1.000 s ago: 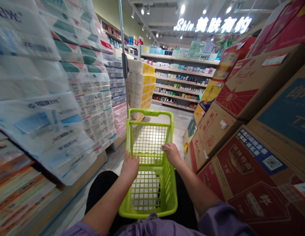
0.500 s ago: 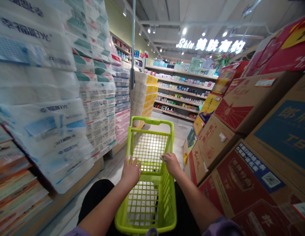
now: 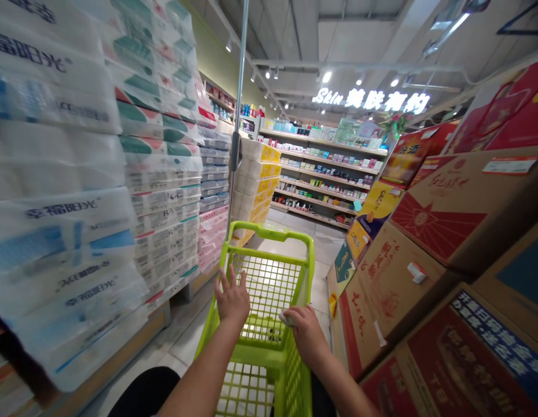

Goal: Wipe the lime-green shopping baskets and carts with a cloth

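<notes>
A lime-green plastic shopping cart with grid walls stands directly before me, its upper rim framing a mesh panel. At its left rim is my left hand, fingers spread and pointing upward; whether it touches the rim I cannot tell. My right hand is at the cart's right side, its fingers closed on a small crumpled whitish thing that looks like paper or tissue. A thin grey pole rises from the cart's far left corner.
Stacked packs of tissue rolls line the left on a low platform. Cardboard cartons are piled along the right. A tiled aisle runs between them towards shelves of small goods under a lit sign.
The view has advanced along the aisle, with the stacks sliding backwards. The cart and my right hand sit lower in view. My left hand's fingers are now more spread and raised.
</notes>
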Motion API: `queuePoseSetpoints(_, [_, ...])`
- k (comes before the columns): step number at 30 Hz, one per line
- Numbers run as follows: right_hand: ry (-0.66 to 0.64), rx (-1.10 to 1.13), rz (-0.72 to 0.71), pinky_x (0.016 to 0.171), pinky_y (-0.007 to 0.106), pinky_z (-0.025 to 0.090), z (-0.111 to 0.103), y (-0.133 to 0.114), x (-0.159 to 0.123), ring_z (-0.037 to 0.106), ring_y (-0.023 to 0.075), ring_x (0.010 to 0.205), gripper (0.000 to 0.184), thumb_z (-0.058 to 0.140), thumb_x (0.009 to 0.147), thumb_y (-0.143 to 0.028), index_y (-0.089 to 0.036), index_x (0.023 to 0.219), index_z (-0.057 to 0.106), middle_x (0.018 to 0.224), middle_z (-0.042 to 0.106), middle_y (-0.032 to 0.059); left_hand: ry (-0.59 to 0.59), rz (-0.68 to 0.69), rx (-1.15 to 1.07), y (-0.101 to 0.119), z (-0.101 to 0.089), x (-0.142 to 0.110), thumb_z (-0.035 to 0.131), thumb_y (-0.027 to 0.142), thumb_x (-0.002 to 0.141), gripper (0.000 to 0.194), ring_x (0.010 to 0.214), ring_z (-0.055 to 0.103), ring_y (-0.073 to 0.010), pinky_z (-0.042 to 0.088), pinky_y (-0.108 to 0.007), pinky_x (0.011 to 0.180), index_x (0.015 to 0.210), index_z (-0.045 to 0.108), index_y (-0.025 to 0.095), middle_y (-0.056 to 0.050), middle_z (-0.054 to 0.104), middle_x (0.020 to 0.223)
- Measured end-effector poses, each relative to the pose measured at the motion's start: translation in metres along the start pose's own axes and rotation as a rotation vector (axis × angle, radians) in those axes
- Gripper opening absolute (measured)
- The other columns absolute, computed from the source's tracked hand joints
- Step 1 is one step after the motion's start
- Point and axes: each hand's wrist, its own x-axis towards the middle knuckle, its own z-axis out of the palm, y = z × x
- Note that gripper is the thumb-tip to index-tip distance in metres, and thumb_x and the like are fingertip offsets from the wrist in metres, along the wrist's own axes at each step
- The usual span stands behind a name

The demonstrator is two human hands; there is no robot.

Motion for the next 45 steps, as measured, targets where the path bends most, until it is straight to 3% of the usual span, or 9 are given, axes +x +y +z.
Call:
queuePoseSetpoints(5, [-0.082, -0.076, 0.033, 0.108, 0.04, 0.025, -0.008, 0.004, 0.019, 0.06, 0.0199, 0.101, 0.04, 0.048, 0.074, -0.001, -0.027, 0.096, 0.069, 0.102, 0.069, 0.0028, -0.121, -0.006, -0.025, 0.014, -0.002, -0.013, 0.047, 0.027, 0.086, 0.056, 0.14, 0.023, -0.0428, 0.026, -0.059, 0.106, 0.142, 0.043, 0.023, -0.015, 0.028, 0.154])
queuePoseSetpoints(9, [-0.128, -0.13, 0.076, 0.098, 0.034, 0.035, -0.014, 0.005, 0.037, 0.062, 0.0196, 0.09, 0.031, 0.052, 0.074, -0.004, -0.025, 0.088, 0.07, 0.092, 0.07, 0.003, 0.006, 0.126, -0.096, 0.009, -0.025, -0.003, 0.04, 0.031, 0.091, 0.053, 0.144, 0.016, -0.0343, 0.021, -0.055, 0.111, 0.143, 0.04, 0.027, -0.008, 0.026, 0.156])
queuePoseSetpoints(13, [0.032, 0.035, 0.025, 0.086, 0.027, 0.044, -0.024, 0.002, 0.075, 0.06, 0.0182, 0.097, 0.039, 0.048, 0.078, -0.006, -0.025, 0.108, 0.065, 0.108, 0.067, 0.0044, 0.051, -0.003, -0.083, -0.007, -0.026, 0.006, 0.042, 0.031, 0.09, 0.053, 0.143, 0.017, -0.0374, 0.025, -0.057, 0.109, 0.143, 0.041, 0.025, -0.01, 0.028, 0.155])
queuePoseSetpoints(16, [0.195, 0.079, 0.0, 0.094, 0.029, 0.041, -0.026, -0.003, 0.12, 0.055, 0.0194, 0.11, 0.049, 0.045, 0.076, -0.003, -0.022, 0.119, 0.06, 0.12, 0.062, 0.0065, -0.021, -0.06, -0.055, -0.013, -0.018, 0.008, 0.045, 0.033, 0.089, 0.057, 0.139, 0.024, -0.0429, 0.034, -0.057, 0.101, 0.144, 0.039, 0.023, -0.014, 0.026, 0.155])
queuePoseSetpoints(19, [0.251, -0.007, 0.071, 0.097, 0.032, 0.039, -0.013, -0.01, 0.162, 0.052, 0.0217, 0.11, 0.045, 0.044, 0.079, -0.005, -0.02, 0.119, 0.06, 0.121, 0.06, 0.0082, -0.058, -0.043, -0.025, -0.012, -0.016, 0.007, 0.044, 0.034, 0.09, 0.056, 0.135, 0.029, -0.045, 0.04, -0.056, 0.094, 0.145, 0.038, 0.023, -0.016, 0.023, 0.156])
queuePoseSetpoints(23, [0.178, -0.069, 0.132, 0.096, 0.033, 0.037, 0.021, -0.026, 0.192, 0.053, 0.0232, 0.104, 0.038, 0.047, 0.08, -0.007, -0.018, 0.113, 0.063, 0.114, 0.062, 0.01, -0.07, -0.023, -0.001, -0.009, -0.021, 0.003, 0.045, 0.034, 0.089, 0.055, 0.133, 0.028, -0.0483, 0.04, -0.058, 0.092, 0.143, 0.041, 0.025, -0.014, 0.024, 0.156])
queuePoseSetpoints(28, [0.095, -0.062, 0.029, 0.098, 0.032, 0.036, 0.051, -0.054, 0.208, 0.052, 0.0223, 0.108, 0.038, 0.05, 0.08, -0.012, -0.017, 0.117, 0.06, 0.117, 0.06, 0.01, -0.084, 0.001, -0.001, -0.01, -0.018, 0.002, 0.046, 0.032, 0.089, 0.056, 0.134, 0.024, -0.0494, 0.037, -0.061, 0.094, 0.144, 0.039, 0.028, -0.012, 0.026, 0.155])
queuePoseSetpoints(36, [-0.074, -0.098, -0.081, 0.095, 0.033, 0.038, 0.055, -0.078, 0.23, 0.052, 0.0221, 0.109, 0.04, 0.051, 0.083, -0.016, -0.021, 0.123, 0.056, 0.121, 0.059, 0.0071, -0.112, 0.003, 0.034, -0.008, -0.024, 0.004, 0.044, 0.03, 0.09, 0.052, 0.134, 0.024, -0.0496, 0.039, -0.059, 0.094, 0.141, 0.044, 0.027, -0.01, 0.031, 0.154])
queuePoseSetpoints(45, [0.075, -0.097, 0.203, 0.111, 0.048, 0.019, 0.025, -0.043, 0.19, 0.05, 0.0245, 0.115, 0.039, 0.048, 0.083, -0.013, -0.025, 0.118, 0.061, 0.124, 0.06, 0.0052, -0.096, 0.019, 0.029, -0.006, -0.025, 0.003, 0.047, 0.031, 0.089, 0.05, 0.135, 0.027, -0.0468, 0.039, -0.057, 0.095, 0.139, 0.047, 0.026, -0.011, 0.03, 0.154])
